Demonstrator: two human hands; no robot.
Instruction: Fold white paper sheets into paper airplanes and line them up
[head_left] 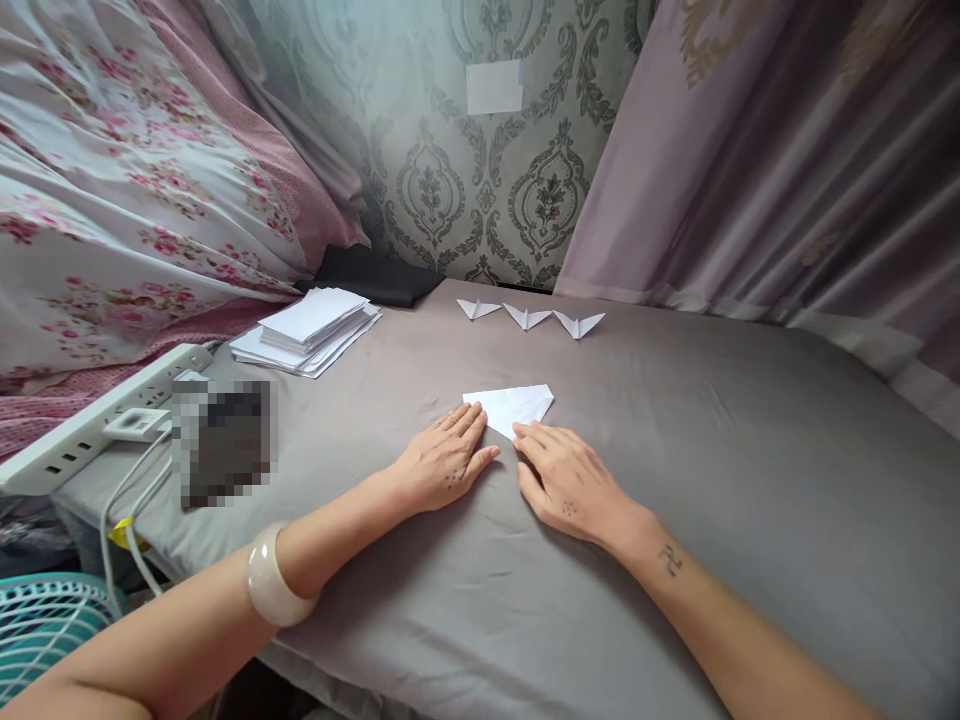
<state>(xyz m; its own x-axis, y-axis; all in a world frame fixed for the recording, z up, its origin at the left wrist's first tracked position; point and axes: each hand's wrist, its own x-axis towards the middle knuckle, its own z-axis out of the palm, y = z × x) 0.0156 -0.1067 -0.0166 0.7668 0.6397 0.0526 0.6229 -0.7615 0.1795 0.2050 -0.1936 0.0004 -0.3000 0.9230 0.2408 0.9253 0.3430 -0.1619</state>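
Note:
A folded sheet of white paper (pixel 517 402) lies on the grey cloth-covered table (pixel 705 470), its outline tapering toward me. My left hand (pixel 448 455) rests flat at the paper's left edge, fingers stretched out and the thumb spread to the right. At the lower right edge is my right hand (pixel 566 475), its fingers bent with the fingertips on the paper; whether they pinch the edge or only press it down I cannot tell. Beyond both hands, three folded white paper planes (pixel 526 317) sit in a row.
A stack of white paper (pixel 307 330) stands at the back left, near a black folded item (pixel 382 275). Along the left edge runs a white power strip (pixel 97 420) with cables, beside a blurred-out object (pixel 229 440). A basket (pixel 52 630) is below. Curtains hang on both sides.

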